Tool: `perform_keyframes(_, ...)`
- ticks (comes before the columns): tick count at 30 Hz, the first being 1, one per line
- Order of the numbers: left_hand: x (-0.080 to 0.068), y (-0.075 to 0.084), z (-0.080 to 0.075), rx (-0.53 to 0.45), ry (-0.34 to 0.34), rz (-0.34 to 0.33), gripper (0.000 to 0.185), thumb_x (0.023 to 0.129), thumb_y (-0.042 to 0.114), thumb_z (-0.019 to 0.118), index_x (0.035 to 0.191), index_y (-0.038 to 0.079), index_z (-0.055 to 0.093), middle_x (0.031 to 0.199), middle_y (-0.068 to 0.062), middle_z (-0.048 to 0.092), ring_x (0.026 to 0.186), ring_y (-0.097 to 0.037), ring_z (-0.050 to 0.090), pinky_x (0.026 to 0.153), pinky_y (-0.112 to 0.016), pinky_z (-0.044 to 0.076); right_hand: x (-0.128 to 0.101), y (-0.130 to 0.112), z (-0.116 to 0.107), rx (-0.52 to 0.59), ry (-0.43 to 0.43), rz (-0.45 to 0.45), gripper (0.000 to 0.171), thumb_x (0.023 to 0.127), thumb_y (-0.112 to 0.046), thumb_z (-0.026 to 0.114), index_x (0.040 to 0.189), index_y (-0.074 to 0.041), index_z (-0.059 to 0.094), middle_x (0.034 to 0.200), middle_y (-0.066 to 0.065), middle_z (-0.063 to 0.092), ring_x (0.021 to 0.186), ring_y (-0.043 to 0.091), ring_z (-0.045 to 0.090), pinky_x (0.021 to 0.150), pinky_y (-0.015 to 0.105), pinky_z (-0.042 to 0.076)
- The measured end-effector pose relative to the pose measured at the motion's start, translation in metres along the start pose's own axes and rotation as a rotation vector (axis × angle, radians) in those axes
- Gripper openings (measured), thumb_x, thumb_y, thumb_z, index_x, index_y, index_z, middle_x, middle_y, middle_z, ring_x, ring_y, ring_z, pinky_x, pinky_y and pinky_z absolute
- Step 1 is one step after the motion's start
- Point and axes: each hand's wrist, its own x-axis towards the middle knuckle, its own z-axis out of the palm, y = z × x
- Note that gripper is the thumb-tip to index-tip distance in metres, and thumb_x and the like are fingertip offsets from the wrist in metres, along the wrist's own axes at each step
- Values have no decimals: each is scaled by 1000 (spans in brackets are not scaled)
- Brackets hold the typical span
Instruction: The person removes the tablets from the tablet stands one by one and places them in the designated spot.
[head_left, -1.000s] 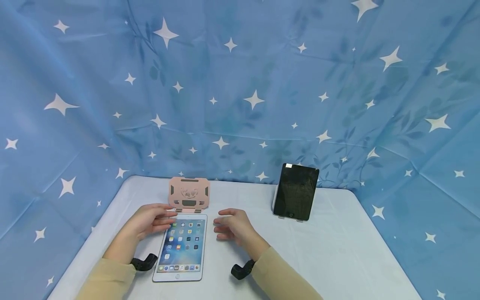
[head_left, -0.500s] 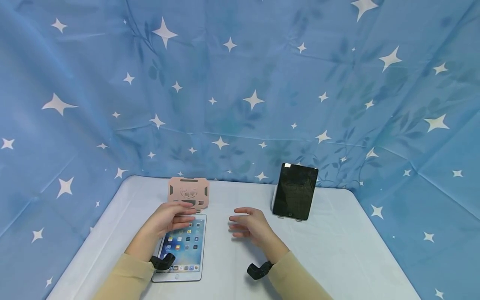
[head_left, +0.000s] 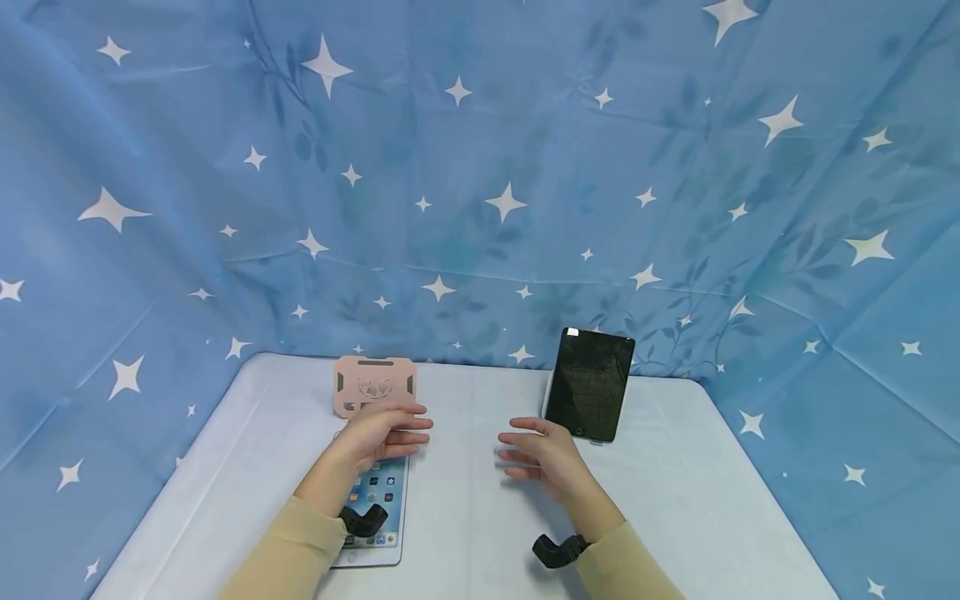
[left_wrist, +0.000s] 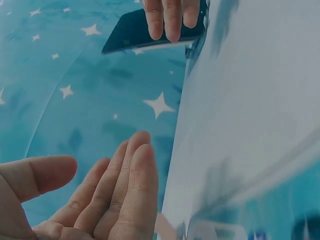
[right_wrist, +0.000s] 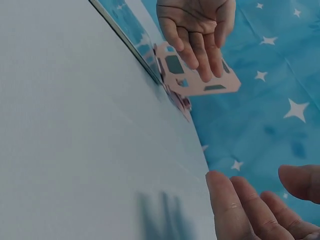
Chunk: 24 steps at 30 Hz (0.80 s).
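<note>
presently the left hand (head_left: 378,433) hovers over the far end of the lit tablet (head_left: 372,508), which lies flat on the counter (head_left: 465,533) with its near part showing under the left forearm. the fingers are straight and together, holding nothing; whether they touch the screen cannot be told from the head view. the right hand (head_left: 543,454) hangs above bare counter between the lit tablet and the dark tablet (head_left: 588,383), its grip loose and empty, fingers relaxed and slightly spread.

risk, as judged: the left hand sits just in front of the pink stand (head_left: 373,385), which stands upright at the far side. a careless forward push could knock that stand backward or slide it, since it looks light. the lit screen is awake, so a brushing palm or sleeve could set off an unwanted touch. the dark tablet leans upright on its own white support, and the right hand is near its lower edge; a sideways sweep could tip it flat on the counter.

surroundings: a pale cloth covers the counter, and a blue star-patterned backdrop (head_left: 480,167) closes it on three sides. black wrist straps (head_left: 558,550) sit on both forearms. nothing lies between the lit tablet and the pink stand apart from the left hand itself.
</note>
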Motion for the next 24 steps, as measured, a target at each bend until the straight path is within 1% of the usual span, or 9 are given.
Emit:
perform_keyframes(5,10,3,19,1,-15,4,47,113,15,49,155,-5,50,144,-23,69,115,-27,79,96,-39,67,-9,-2,-20,1,43,-20,55,103,-20,73,150,0,54,139,22,72,110,33,80,83,42,70)
perform_keyframes(9,18,1,34,-13,-20,5,46,113,15,50,154,-5,52,144,-24,69,114,-27,79,94,-37,67,-15,-3,-35,11,66,-15,55,103,-21,73,151,-1,53,140,21,72,111,33,79,84,43,70)
perform_keyframes(13,25,0,48,-26,-27,13,46,112,16,53,153,-3,54,144,-23,69,116,-28,78,94,-37,67,-22,-4,-52,15,98,-16,57,104,-20,72,153,0,51,142,20,71,112,32,79,85,43,70)
perform_keyframes(17,33,2,61,-39,-35,19,44,110,16,58,151,-1,58,143,-21,70,117,-28,78,95,-37,67,-28,-5,-69,1,134,-22,59,105,-20,70,155,0,47,145,20,69,114,32,78,87,43,69)
perform_keyframes(22,42,4,76,-25,-64,31,43,108,17,62,147,1,61,141,-19,72,116,-28,79,94,-37,67,-33,-4,-88,-20,176,-6,60,106,-22,69,157,-1,46,148,21,67,118,33,77,91,43,69)
perform_keyframes(24,45,5,81,-21,-76,36,42,107,18,63,146,2,62,141,-19,72,116,-27,78,93,-36,68,-35,-2,-97,-21,197,6,59,106,-21,69,157,-2,46,146,19,68,118,32,78,90,43,69)
